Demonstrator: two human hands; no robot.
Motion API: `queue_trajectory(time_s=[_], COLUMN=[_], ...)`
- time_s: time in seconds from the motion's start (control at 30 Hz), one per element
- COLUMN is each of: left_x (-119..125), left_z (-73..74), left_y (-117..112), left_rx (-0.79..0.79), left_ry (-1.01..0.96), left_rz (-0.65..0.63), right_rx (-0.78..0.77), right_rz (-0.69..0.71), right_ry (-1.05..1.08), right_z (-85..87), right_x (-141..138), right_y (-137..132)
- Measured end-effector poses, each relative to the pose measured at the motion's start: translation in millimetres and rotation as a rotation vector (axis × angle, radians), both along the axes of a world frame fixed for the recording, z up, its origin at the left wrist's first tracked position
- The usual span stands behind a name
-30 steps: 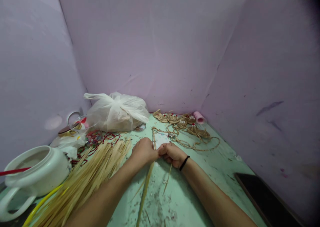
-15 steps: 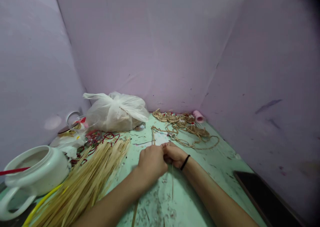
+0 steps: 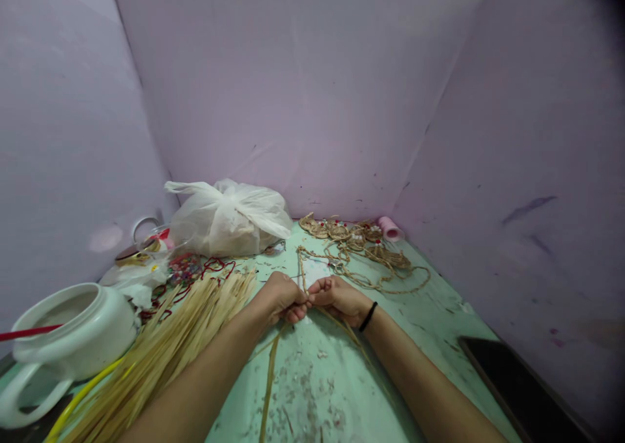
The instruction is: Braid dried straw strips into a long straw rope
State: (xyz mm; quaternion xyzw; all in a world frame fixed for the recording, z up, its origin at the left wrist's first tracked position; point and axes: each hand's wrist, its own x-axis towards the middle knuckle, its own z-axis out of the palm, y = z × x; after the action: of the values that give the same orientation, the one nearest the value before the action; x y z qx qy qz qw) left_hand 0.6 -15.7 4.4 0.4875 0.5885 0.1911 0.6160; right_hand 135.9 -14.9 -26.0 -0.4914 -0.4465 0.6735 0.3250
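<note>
My left hand [image 3: 284, 298] and my right hand [image 3: 340, 299] meet at the fingertips over the middle of the table. Both are closed, pinching the near end of a thin twisted straw cord [image 3: 302, 268]. That cord runs away from my fingers and bends right toward a loose tangle of more cord [image 3: 378, 279]. Loose straw strands [image 3: 269, 381] trail from below my hands toward me, some on the left and some under my right wrist. A black band [image 3: 368, 316] circles my right wrist. Exactly which strand each finger grips is hidden.
On the left lie a bundle of dry straw strips [image 3: 188, 335] and a white handled pot [image 3: 73, 326]. Behind are a tied plastic bag [image 3: 229, 218], woven pieces with beads [image 3: 336, 228] and a pink thread spool [image 3: 390, 228]. A dark flat device [image 3: 517, 387] lies right.
My left hand has turned and shifted left, so its fingers now show at the cord. More straw strands are visible below both hands, spread left and right.
</note>
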Motion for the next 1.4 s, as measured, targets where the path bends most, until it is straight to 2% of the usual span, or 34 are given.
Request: queue_trajectory(time_s=[0.13,0.2,0.33,0.47,0.53,0.67,0.73,0.83,1.0,1.1,1.17,1.27,1.4], left_x=[1.4,3.3,8.2,9.7,7.5,-1.8,-6.5,-10.8,-13.1,-13.7,-14.1,-15.2,-19.6], left_z=[2.3,1.2,-5.3,-11.2,-13.8,-20.3,-22.4,-21.4,-15.2,-15.3,-15.8,-14.2,-6.5], left_y=[-1.6,-2.7,-5.0,-4.7,-2.6,4.7,8.0,10.4,9.7,9.4,9.2,8.5,7.3], left_rx=[0.045,0.054,0.098,0.089,0.067,0.102,0.104,0.103,0.112,0.121,0.131,0.145,0.166], left_ry=[0.217,0.267,0.213,0.134,0.106,0.000,-0.007,-0.014,-0.112,-0.125,-0.132,-0.125,-0.038], left_rz=[-0.006,0.015,0.059,0.099,0.103,0.007,-0.025,-0.054,-0.085,-0.100,-0.106,-0.128,-0.249], right_rx=[0.228,0.356,0.521,0.571,0.604,0.664,0.653,0.520,0.291,0.072,0.038,0.065,0.054], right_rz=[0.004,-0.014,-0.045,-0.012,0.005,0.018,0.060,0.124,-0.132,-0.043,-0.020,-0.073,-0.077], right_ry=[-0.382,-0.623,-1.028,-1.167,-1.176,-1.179,-1.111,-0.912,-0.546,-0.309,-0.293,-0.370,-0.304], right_z=[1.9,6.1,21.2,32.0,33.4,33.5,33.3,31.7,27.4,26.8,26.4,24.2,17.4], right_x=[-3.7,-5.8,-10.7,-17.5,-21.8,-25.5,-20.6,-5.6,4.0,-8.0,-15.2,-17.9,-14.3], right_y=[-1.6,-5.1,-16.2,-26.2,-30.5,-34.8,-32.0,-21.2,-8.8,-13.6,-17.3,-18.6,-16.6])
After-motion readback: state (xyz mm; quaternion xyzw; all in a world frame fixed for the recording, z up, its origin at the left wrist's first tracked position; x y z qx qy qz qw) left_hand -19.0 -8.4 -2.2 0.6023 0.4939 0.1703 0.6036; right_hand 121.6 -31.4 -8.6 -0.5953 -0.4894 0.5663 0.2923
